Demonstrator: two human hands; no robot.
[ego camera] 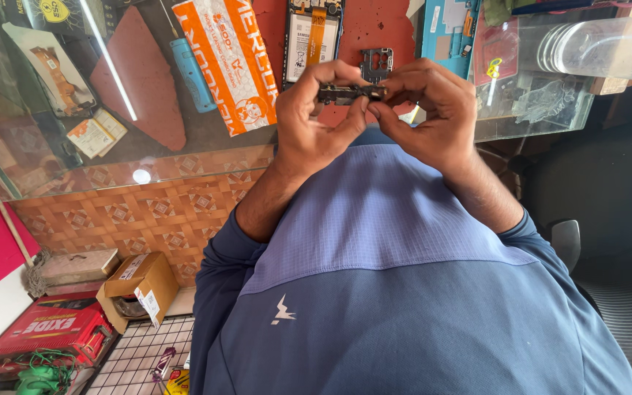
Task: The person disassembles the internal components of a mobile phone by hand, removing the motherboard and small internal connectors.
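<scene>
Both my hands are raised in front of my chest over the edge of a glass counter (184, 157). My left hand (316, 121) and my right hand (433, 110) pinch the two ends of a small dark circuit board strip (351, 93) between thumbs and fingertips. Just beyond my hands, an opened phone (312, 33) with its battery showing lies on a red mat (374, 25). A small metal frame part (377, 64) rests on the mat behind the strip.
An orange and white packet (232, 62), a blue tool handle (192, 73) and a dark red pad (144, 80) lie on the glass. Clear plastic boxes (594, 47) stand at the right. Cardboard box (140, 289) and red case (45, 329) sit on the floor.
</scene>
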